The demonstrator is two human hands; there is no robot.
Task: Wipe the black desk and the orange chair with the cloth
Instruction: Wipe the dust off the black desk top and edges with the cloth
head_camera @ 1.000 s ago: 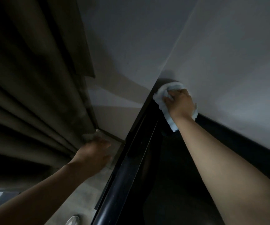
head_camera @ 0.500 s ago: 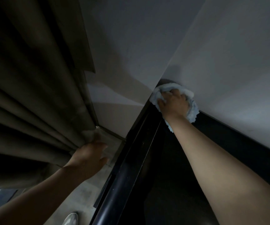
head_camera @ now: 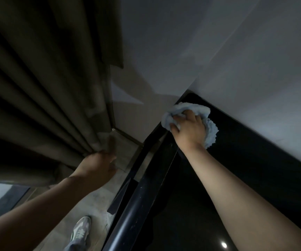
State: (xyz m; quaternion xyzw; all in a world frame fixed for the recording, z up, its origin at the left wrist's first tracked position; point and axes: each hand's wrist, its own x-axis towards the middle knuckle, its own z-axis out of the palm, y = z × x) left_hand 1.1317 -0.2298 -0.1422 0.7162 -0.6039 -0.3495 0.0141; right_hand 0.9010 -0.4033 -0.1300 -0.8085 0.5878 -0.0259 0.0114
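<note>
The black desk (head_camera: 191, 205) fills the lower right, its glossy top running into the corner where two grey walls meet. My right hand (head_camera: 189, 131) presses a bunched white cloth (head_camera: 210, 132) flat on the desk's far left corner, fingers closed over it. My left hand (head_camera: 96, 168) is left of the desk's edge, low by the floor, gripping the hem of a dark curtain (head_camera: 42, 98) and holding it away from the desk. The orange chair is out of sight.
Grey walls (head_camera: 245, 57) border the desk's far side and left end. The curtain hangs in heavy folds across the left. A tiled floor strip (head_camera: 84, 201) lies between curtain and desk, with my shoe (head_camera: 80, 230) on it.
My right hand has slid the cloth slightly right and back from the very corner along the wall side. My left hand keeps holding the curtain, shifted a little.
</note>
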